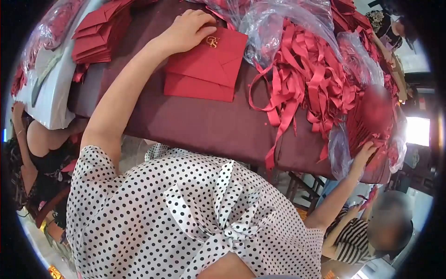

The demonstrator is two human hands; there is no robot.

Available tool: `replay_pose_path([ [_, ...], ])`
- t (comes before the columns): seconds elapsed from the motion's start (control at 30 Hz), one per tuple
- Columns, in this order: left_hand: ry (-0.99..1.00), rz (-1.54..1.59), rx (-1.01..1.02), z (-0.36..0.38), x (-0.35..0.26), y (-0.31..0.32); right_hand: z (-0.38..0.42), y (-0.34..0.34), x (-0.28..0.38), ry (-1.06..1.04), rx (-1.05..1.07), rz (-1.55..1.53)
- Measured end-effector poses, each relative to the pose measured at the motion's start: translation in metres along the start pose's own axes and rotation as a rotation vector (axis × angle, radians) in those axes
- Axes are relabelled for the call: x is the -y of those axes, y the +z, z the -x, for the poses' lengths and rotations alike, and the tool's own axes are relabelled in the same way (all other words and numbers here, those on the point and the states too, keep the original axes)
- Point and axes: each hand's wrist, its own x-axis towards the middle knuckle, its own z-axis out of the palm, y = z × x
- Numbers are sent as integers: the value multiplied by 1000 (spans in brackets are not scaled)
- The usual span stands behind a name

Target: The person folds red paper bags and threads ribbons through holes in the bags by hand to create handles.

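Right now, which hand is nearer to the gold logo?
Left. The left hand is just beside the gold logo, over the red bag; the right hand is farther off, past the red ribbons, near the table's right end.

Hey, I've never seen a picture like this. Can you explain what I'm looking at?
There's no machine here: a camera on a person's head looks forward and down at their two bare hands. On the table covered in dark maroon cloth lie long, tangled red ribbons. The left hand rests on flat red paper bags with gold lettering. The right hand touches a red pile at the table's right side; whether its grip is closed, I can't tell.
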Motion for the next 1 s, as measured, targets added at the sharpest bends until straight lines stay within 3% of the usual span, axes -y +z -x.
replay_pose_path([
  [0.03, -2, 4, -6, -1, 3, 7, -2, 0, 1, -6, -3, 2],
  [0.1, -7, -62, -50, 1, 6, 17, -7, 6, 8, -6, 194, -185],
  [0.33, -41, -28, 3, 9, -2, 3, 2, -24, 6, -16, -43, -155],
  [0.43, -45, 56, 85, 10, -5, -17, 16, -33, 22, 4, -128, -380],
  [0.5, 76, 95, 60, 9, -2, -22, 6, -36, -10, 125, -92, -502],
  [0.53, -56, 197, 40, 13, -11, -24, 17, -43, 17, 119, -75, -473],
  [0.57, -92, 359, 82, 15, -14, -26, 9, -73, -1, -421, 84, 245],
  [0.6, -126, 357, 171, 15, -10, -32, 12, -47, -24, 60, -79, -313],
  [0.63, -142, 395, 124, 20, -10, -32, 4, -61, -40, -43, 18, -195],
  [0.67, -212, 417, 255, 21, -2, -39, 4, -62, -48, -103, 40, -119],
  [0.73, -336, 495, 281, 31, -10, -51, 25, -48, -11, 110, -117, -607],
  [0.77, -323, 503, 282, 36, -19, -53, 30, -57, 4, 146, -107, -633],
  [0.87, -535, 824, 120, 54, -46, -59, 45, -74, 53, 107, -239, -796],
  [0.93, -512, 820, 103, 64, -55, -58, 52, -77, 77, -51, -186, -901],
  [0.97, -477, 826, 98, 73, -62, -61, 63, -76, 81, -35, -226, -816],
  [1.0, -577, 875, 30, 75, -85, -61, 75, -74, 101, -43, -203, -728],
])
